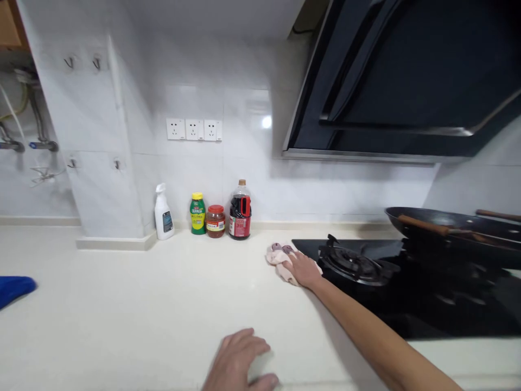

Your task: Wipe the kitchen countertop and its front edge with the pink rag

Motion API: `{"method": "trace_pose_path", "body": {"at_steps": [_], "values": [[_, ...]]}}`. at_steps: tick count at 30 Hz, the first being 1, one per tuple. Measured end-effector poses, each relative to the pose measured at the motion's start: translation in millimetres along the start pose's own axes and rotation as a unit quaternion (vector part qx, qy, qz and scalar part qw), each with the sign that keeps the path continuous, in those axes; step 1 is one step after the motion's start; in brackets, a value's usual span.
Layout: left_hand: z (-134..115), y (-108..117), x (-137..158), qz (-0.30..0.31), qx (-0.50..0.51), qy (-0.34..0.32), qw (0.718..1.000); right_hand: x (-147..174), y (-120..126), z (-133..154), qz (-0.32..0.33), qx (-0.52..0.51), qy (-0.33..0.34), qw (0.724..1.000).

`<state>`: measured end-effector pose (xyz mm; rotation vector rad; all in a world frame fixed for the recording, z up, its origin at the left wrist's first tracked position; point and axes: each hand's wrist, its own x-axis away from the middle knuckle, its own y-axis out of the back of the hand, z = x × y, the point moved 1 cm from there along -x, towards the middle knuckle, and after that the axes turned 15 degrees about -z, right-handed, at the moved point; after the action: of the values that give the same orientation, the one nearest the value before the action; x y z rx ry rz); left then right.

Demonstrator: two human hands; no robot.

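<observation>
My right hand presses a crumpled pale pink cloth against the white countertop, right at the left edge of the black gas stove. Its fingers lie over the cloth, which has darker patches at its far end. Low in the view, near the counter's front, my left hand hovers or rests with fingers apart and nothing in them; whether it touches the counter I cannot tell.
Along the wall stand a white spray bottle, a green bottle with a yellow cap, a red-lidded jar and a dark sauce bottle. A wok sits on the stove under the range hood. Blue fabric lies far left.
</observation>
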<state>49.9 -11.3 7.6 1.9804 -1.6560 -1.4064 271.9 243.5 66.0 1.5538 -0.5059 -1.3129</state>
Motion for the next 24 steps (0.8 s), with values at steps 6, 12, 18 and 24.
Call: {"method": "trace_pose_path", "body": {"at_steps": [6, 12, 18, 24], "values": [[-16.2, 15.1, -4.5, -0.027, 0.044, 0.063, 0.997, 82.3, 25.6, -21.1, 0.009, -0.008, 0.043, 0.999], [-21.3, 19.5, -7.9, -0.023, 0.030, 0.047, 0.998, 175.7, 63.2, -27.4, -0.055, -0.078, 0.076, 0.993], [-24.1, 21.8, -8.9, -0.021, 0.024, 0.061, 0.998, 239.5, 88.1, -58.1, -0.119, -0.157, 0.009, 0.980], [-22.1, 19.4, -12.5, -0.023, 0.030, 0.048, 0.998, 263.3, 123.4, -154.7, -0.267, -0.127, -0.173, 0.939]]}}
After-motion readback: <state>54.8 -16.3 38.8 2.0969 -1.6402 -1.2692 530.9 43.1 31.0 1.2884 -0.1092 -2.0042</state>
